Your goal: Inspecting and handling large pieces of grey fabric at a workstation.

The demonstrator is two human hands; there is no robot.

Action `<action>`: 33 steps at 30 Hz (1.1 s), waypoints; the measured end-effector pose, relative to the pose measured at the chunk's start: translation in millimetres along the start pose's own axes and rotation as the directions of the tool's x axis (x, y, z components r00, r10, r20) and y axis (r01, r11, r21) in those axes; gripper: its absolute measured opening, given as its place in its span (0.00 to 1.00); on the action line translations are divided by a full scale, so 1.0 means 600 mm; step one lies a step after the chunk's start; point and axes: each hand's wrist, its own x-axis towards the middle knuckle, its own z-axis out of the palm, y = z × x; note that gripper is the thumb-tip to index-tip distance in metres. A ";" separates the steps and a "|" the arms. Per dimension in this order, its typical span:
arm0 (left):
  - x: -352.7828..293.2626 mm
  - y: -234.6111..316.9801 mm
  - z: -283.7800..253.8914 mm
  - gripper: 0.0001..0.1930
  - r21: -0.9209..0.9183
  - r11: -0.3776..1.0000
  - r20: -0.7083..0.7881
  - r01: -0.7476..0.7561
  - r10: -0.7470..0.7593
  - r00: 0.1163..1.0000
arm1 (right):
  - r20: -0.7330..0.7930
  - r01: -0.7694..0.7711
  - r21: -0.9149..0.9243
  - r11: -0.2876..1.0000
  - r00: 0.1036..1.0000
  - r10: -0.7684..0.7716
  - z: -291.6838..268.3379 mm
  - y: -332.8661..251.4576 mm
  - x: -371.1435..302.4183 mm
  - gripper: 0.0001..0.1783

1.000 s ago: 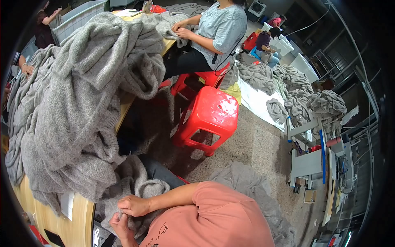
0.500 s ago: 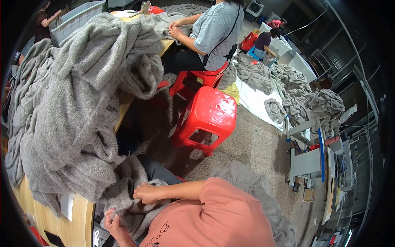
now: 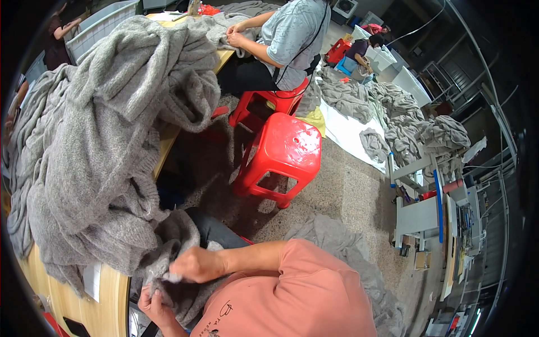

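Note:
A grey knitted garment (image 3: 179, 230) lies bunched over my lap, beside the table's edge. My left hand (image 3: 156, 306) pinches a fold of it between thumb and fingers. Just above and to the right, my right hand (image 3: 197, 264) is closed in a fist over the same knit. Its fingertips are slightly blurred, and whatever they hold is hidden. Next to my hands, a large heap of the same grey knitwear (image 3: 95, 163) covers the table and hangs over its side.
The wooden table (image 3: 106, 300) carries a dark phone (image 3: 76, 327) and a white paper (image 3: 91, 281). A red plastic stool (image 3: 292, 140) stands ahead, near a seated co-worker (image 3: 295, 42). More grey knitwear lies on a white sheet (image 3: 351, 137) and behind me (image 3: 331, 230).
My right hand has lifted slightly and turned, its fist now nearer the left hand's fold. My left hand stays pinched on the knit, almost in place. The view has shifted a little.

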 end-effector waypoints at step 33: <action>-0.030 -0.013 0.012 0.05 0.115 0.992 0.001 0.051 -0.052 0.999 | 0.046 -0.006 0.180 0.984 0.999 -0.003 0.059 -0.013 0.027 0.06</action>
